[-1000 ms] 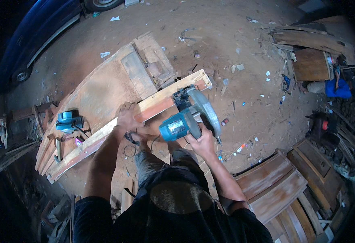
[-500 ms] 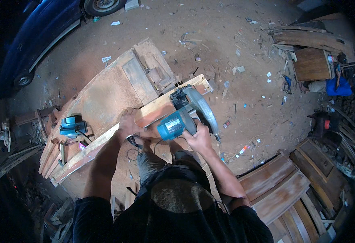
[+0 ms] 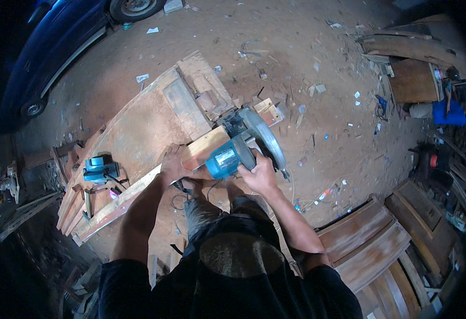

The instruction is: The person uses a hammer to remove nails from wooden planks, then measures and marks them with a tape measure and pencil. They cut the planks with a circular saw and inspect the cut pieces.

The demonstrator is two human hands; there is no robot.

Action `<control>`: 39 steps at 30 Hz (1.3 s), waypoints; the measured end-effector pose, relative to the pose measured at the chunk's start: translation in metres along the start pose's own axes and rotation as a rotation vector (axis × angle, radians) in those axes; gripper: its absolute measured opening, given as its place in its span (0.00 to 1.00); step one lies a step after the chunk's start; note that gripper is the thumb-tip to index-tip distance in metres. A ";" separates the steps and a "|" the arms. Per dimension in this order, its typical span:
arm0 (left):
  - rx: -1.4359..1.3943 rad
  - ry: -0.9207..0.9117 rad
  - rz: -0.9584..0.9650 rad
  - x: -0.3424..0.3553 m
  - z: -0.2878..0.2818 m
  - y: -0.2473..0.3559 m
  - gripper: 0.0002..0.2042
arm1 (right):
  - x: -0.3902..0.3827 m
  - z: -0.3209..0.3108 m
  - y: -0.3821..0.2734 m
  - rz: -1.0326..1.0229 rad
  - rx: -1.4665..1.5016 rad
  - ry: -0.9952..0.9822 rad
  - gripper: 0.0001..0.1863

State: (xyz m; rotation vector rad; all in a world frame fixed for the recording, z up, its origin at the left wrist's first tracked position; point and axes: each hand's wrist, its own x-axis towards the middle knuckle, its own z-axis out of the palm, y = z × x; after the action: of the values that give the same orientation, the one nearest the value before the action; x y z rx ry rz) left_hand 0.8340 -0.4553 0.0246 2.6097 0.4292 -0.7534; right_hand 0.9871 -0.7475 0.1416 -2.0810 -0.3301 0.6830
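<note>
Two bare hands of yours are reaching forward, and each is dealing with a different thing. Your right hand is wrapping its fingers around the rear handle of a teal circular saw, gripping it closed. Your left hand is bearing on a long timber, its fingers lying over the top; you cannot tell from this view whether thumb and fingers are pinching it.

That timber is running along the near edge of the sawdust-covered bench, its right end projecting past the bench's right corner. The saw is sitting across it near that end, its grey curved guard facing right; how deep the blade is standing is hidden.

Just beyond the timber, toward the bench's left corner, a teal electric planer is resting, with a wooden-handled tool lying near it. To your right, curved wooden panels are lying together on the dirt floor. Farther out, a blue bundle is lying at the right, and a blue car is standing past the bench's far edge.
</note>
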 end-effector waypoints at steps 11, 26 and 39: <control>0.007 -0.007 0.028 0.003 -0.001 -0.001 0.59 | 0.024 -0.003 -0.020 0.082 -0.034 -0.087 0.28; -0.052 0.022 0.082 0.004 0.000 0.002 0.58 | 0.043 0.012 -0.012 -0.071 -0.004 0.004 0.25; 0.212 0.267 0.129 -0.014 0.037 -0.013 0.51 | 0.011 -0.029 -0.014 -0.118 0.073 0.103 0.27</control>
State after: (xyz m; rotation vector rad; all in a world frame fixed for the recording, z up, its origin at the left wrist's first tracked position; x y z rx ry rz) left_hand 0.8011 -0.4634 0.0002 2.9177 0.2622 -0.4293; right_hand 1.0133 -0.7538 0.1622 -2.0019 -0.3613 0.5077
